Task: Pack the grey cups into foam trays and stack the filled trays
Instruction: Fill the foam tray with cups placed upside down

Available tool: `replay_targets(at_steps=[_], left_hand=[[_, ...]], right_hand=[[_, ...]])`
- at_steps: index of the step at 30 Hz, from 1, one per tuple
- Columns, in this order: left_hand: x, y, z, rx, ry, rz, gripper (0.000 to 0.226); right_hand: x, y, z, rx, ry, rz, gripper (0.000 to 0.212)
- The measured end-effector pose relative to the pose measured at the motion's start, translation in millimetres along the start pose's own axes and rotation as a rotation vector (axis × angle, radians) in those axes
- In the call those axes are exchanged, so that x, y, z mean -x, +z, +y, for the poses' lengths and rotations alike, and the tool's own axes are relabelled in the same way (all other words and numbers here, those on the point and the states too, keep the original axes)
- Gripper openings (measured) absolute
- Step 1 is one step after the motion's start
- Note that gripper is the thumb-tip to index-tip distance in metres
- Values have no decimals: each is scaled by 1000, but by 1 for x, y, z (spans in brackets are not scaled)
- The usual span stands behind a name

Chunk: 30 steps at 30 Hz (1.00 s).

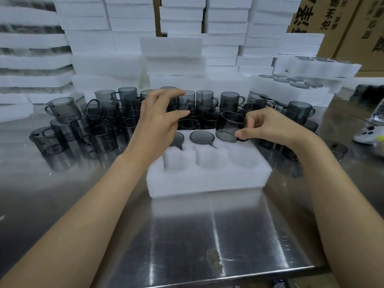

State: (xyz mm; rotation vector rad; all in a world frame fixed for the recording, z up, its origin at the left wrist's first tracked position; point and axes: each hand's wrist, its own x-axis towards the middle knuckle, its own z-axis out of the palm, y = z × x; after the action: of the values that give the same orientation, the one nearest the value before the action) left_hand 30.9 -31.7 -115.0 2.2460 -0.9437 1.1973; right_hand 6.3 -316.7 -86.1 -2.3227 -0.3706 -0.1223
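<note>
Table: shiny steel table carries everything.
Supply: loose smoky grey cups crowd its 12 o'clock.
Tray: white foam tray; near row unfilled.
Left hand: fingers spread over the supply, gripping nothing.
Right hand: pinches a tilted, inverted grey cup over the tray's 1 o'clock pocket.
Advice: level it, align handle with slot, press flush.

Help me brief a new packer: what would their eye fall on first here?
The right hand holds a grey cup tilted over the foam tray at centre, where two cups sit in the far row. Behind it crowd loose cups, with white foam stacks walling the back.
</note>
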Motion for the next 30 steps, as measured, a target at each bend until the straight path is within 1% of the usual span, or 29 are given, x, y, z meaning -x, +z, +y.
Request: replay_targets(at_steps=[3,5,6,8,9,11,13,15,18,21,25,28,30], left_hand=[[0,-1,0,7,-10,-17,34],[1,-1,1,11,-21,-29,32],[1,-2,2,11,-27,-33,31],[1,-2,3,9,-40,-42,30],[1,-3,3,8,-43,-48,29],[1,-3,4,11,-49,-57,29],[0,-4,5,22,-63,-72,29],[1,-5,5,26,-70,-82,28],[1,-5,5,26,-83,-93,28],[1,-5,5,24,-87,-92,27],[1,-5,4,30,-102,-102,26],[2,-4,4,31,-111,-111,25],[2,-4,4,43,-125,-117,25]], right_hand=[[-1,4,0,-1,-41,83,43],[-2,7,-2,-69,-40,140,42],[-2,8,-3,-87,-39,145,46],[-1,11,-5,-41,-60,116,59],[-1,11,-6,-6,-68,91,61],[-2,10,-7,44,-62,49,56],[-1,10,-8,88,-46,60,49],[-2,14,-8,95,-47,75,48],[-5,21,-10,77,-57,73,48],[-2,15,-11,100,-28,23,56],[-2,9,-8,40,9,-18,60],[-8,15,-6,40,33,-102,61],[-10,17,-4,32,42,-164,57]])
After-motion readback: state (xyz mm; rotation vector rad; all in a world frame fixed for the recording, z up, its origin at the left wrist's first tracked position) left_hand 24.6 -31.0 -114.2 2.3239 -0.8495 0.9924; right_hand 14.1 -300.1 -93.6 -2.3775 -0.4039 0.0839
